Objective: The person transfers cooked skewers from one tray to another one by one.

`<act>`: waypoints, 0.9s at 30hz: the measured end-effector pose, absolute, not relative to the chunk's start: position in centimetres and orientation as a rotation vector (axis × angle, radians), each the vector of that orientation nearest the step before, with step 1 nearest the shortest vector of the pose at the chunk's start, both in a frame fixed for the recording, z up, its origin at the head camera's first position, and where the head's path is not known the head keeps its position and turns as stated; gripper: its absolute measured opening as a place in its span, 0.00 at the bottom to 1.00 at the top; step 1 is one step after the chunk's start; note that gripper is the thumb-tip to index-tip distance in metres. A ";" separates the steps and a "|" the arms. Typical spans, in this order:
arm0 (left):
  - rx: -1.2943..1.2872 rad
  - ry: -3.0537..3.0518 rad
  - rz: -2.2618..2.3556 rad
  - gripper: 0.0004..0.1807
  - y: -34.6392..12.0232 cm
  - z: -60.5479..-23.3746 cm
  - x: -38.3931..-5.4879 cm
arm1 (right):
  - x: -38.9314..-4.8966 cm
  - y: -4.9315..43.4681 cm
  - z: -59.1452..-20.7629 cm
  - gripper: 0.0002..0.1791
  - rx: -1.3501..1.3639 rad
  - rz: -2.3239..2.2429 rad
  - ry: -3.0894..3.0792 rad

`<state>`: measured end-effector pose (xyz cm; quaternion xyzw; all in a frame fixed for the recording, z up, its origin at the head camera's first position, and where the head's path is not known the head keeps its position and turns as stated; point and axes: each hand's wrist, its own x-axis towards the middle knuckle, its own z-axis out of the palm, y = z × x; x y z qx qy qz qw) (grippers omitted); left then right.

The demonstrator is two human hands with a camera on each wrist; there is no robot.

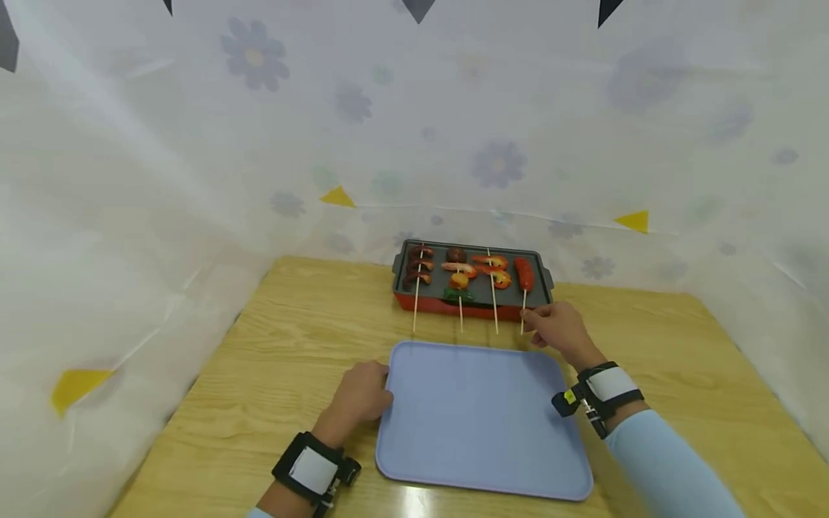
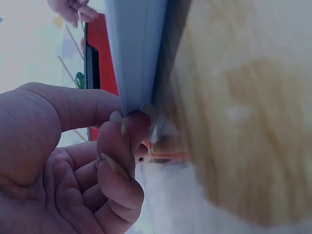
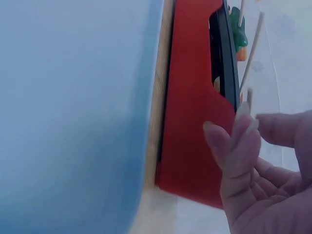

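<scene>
A light blue tray (image 1: 479, 424) lies on the wooden table, its left edge pinched between the thumb and fingers of my left hand (image 1: 363, 392). Close up in the left wrist view, the thumb and fingertips of this left hand (image 2: 92, 161) meet at the tray rim (image 2: 139, 53). Beyond the tray stands a red grill with a dark plate (image 1: 440, 284). My right hand (image 1: 560, 331) pinches the stick of a red sausage skewer (image 1: 524, 275) at the grill's right end. The sausage still rests on the plate. In the right wrist view the stick's end shows between the fingertips.
Other skewers lie on the grill: dark curled pieces (image 1: 419, 266) at left, a mixed skewer with a green piece (image 1: 458, 295), and a shrimp skewer (image 1: 495, 278). Their sticks overhang the front. Behind the table (image 1: 272, 324) hangs a flowered sheet (image 1: 388, 144).
</scene>
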<state>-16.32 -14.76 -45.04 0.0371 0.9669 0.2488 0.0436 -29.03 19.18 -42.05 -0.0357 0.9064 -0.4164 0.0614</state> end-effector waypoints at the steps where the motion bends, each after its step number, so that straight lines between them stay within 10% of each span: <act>1: 0.120 2.966 0.756 0.22 -14.7 -45.1 -16.3 | -29.1 19.0 -42.2 0.24 -0.082 -1.281 2.745; 27: 0.143 3.011 0.751 0.18 -15.0 -46.0 -16.7 | -28.2 18.5 -42.0 0.19 -0.052 -1.512 2.519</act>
